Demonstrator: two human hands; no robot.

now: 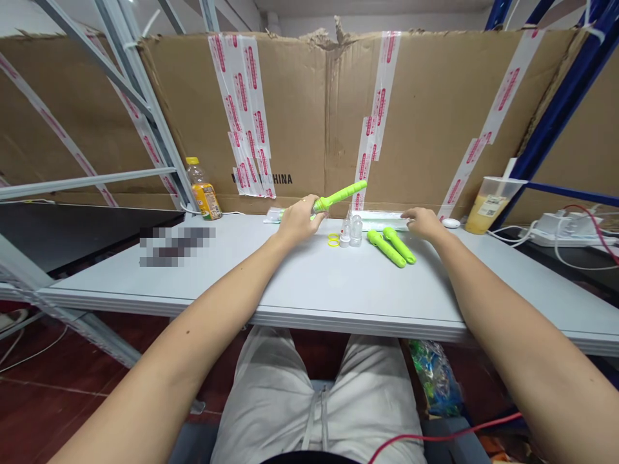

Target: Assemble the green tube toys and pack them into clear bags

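My left hand is closed around a lime-green plastic handle, which slants up to the right above the table; its lower end is hidden in the fingers. At the back of the table, my right hand has its fingers stretched leftward at the end of a long clear plastic piece; whether they touch it is unclear. Between the hands stand small clear plastic bottle-like pieces with a white-bottomed piece. Yellow rings lie left of them. Two similar green handles rest nearer my right hand.
A yellow-capped drink bottle stands back left. A plastic cup of yellow drink with a straw, a white mouse-like object and a power strip are right. A taped cardboard wall borders the back of the table.
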